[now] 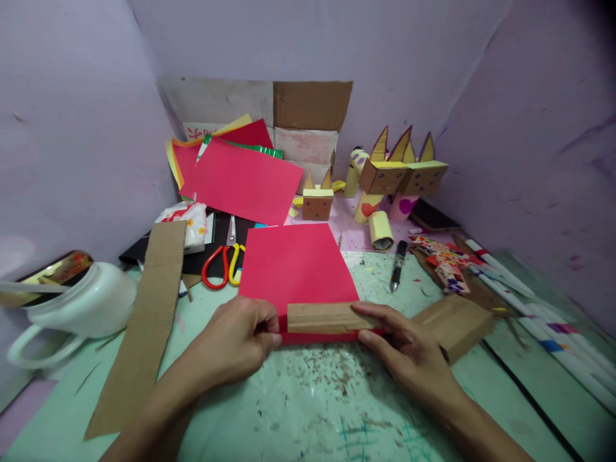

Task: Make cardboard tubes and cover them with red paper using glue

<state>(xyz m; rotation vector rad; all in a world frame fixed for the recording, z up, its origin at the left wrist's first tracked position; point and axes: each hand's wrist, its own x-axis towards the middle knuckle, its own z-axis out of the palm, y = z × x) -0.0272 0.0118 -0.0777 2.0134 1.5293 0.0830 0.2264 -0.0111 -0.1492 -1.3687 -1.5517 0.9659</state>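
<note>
- the left hand (255, 332) is closed, thumb and fingers drawn together at the near left edge of the red sheet (296, 263), which lies flat on the green surface (298, 410).
- the right hand (404, 340) is partly curled, thumb and fingers clamped on the right end of the cardboard piece (322, 318), lying across that sheet's near edge.
- a folded cardboard form (457, 326) sits just beside the right wrist; a long cardboard strip (151, 314) lies left.
- a white cup (94, 305), handle nearest, has a pale stick (36, 288) across its mouth.
- scissors (225, 263) lie beyond the left hand.
- farthest back, an open carton (312, 106) stands behind loose red paper (245, 179).
</note>
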